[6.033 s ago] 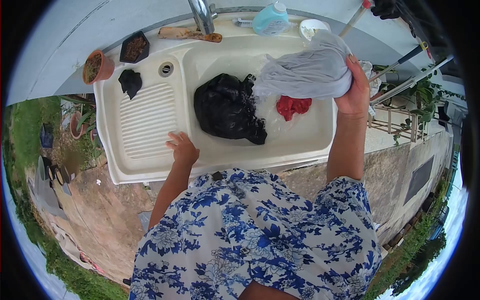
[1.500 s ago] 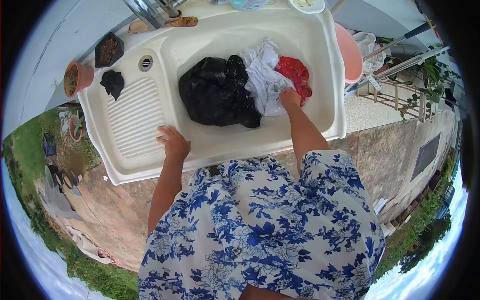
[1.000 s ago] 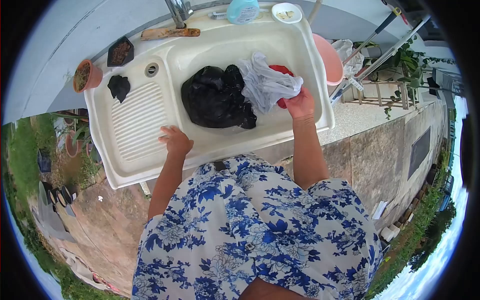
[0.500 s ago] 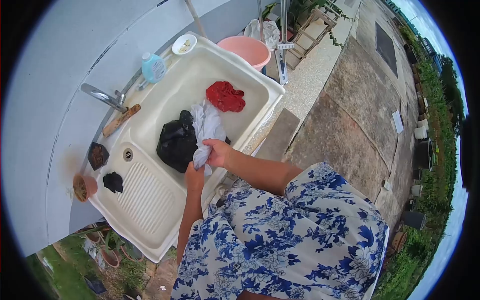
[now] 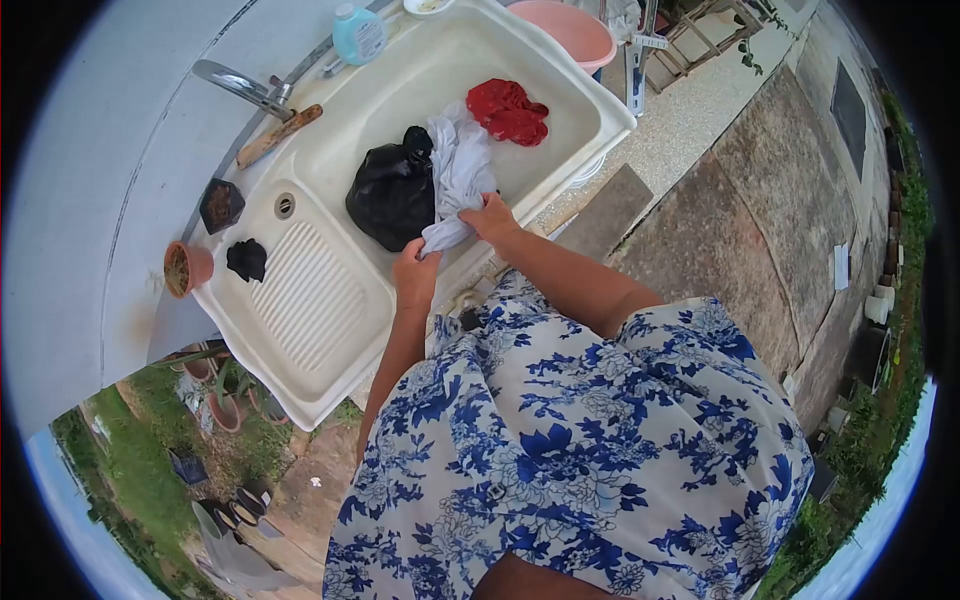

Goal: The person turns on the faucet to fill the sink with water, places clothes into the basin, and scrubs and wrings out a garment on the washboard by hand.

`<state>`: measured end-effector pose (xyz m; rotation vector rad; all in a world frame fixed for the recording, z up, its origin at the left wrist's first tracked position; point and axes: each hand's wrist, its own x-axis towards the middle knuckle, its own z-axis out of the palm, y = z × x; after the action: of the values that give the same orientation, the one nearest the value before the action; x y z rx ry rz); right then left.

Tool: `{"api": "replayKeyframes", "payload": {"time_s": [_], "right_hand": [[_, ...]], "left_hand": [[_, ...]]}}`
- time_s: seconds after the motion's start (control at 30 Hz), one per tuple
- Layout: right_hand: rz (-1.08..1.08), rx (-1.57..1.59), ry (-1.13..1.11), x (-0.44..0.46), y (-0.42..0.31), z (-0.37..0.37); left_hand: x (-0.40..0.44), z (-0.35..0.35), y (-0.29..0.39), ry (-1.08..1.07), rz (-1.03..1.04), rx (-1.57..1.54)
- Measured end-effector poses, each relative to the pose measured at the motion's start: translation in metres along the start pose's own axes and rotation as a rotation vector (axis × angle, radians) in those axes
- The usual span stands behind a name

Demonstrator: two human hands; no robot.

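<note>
- Sink basin (image 5: 395,105) is holding white cloth (image 5: 460,160), black bundle (image 5: 388,195) crowding it opposite red cloth (image 5: 507,112).
- Left hand (image 5: 415,274) and right hand (image 5: 492,220) are pinching its near end, fingers closed.
- Clay pot (image 5: 201,265) and dark pot (image 5: 235,207) are holding soil.

Cloths (image 5: 461,160) in basin (image 5: 400,108), right of washboard (image 5: 308,298); tap (image 5: 240,85) and bottle (image 5: 358,36) behind; dish (image 5: 427,5) seemingly on back rim (image 5: 405,23)

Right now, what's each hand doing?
Left hand: closed on the near end of the pale cloth.
Right hand: closed on the same cloth, a little farther along.
</note>
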<state>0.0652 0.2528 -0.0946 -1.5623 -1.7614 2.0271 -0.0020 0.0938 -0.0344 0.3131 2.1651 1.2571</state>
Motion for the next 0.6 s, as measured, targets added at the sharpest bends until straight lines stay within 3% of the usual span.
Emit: {"api": "replayKeyframes", "payload": {"time_s": [0.07,0.1,0.17,0.2,0.27,0.37,0.5,0.6], "right_hand": [[-0.262,-0.324,0.148,0.007,-0.001,-0.003],[-0.278,-0.335,0.117,0.006,-0.005,-0.005],[-0.684,-0.513,0.283,0.009,-0.018,-0.017],[-0.700,-0.526,0.246,0.011,-0.032,-0.029],[0.194,-0.125,-0.651,0.020,-0.068,-0.054],[0.222,-0.281,-0.687,0.028,-0.085,-0.070],[0.274,-0.140,-0.686,0.062,-0.089,-0.088],[0.308,0.406,-0.754,0.082,-0.127,-0.115]], "left_hand": [[-0.001,0.007,0.011,-0.025,-0.025,-0.167],[-0.001,0.011,0.020,-0.046,-0.090,-0.249],[0.002,0.017,0.036,-0.030,-0.160,-0.352],[0.002,0.021,0.044,-0.052,-0.194,-0.442],[0.008,0.035,0.057,-0.040,-0.224,-0.551],[0.021,0.054,0.080,-0.093,-0.202,-0.619],[0.034,0.058,0.118,-0.069,-0.082,-0.729],[0.030,0.042,0.159,0.050,-0.001,-0.881]]}}
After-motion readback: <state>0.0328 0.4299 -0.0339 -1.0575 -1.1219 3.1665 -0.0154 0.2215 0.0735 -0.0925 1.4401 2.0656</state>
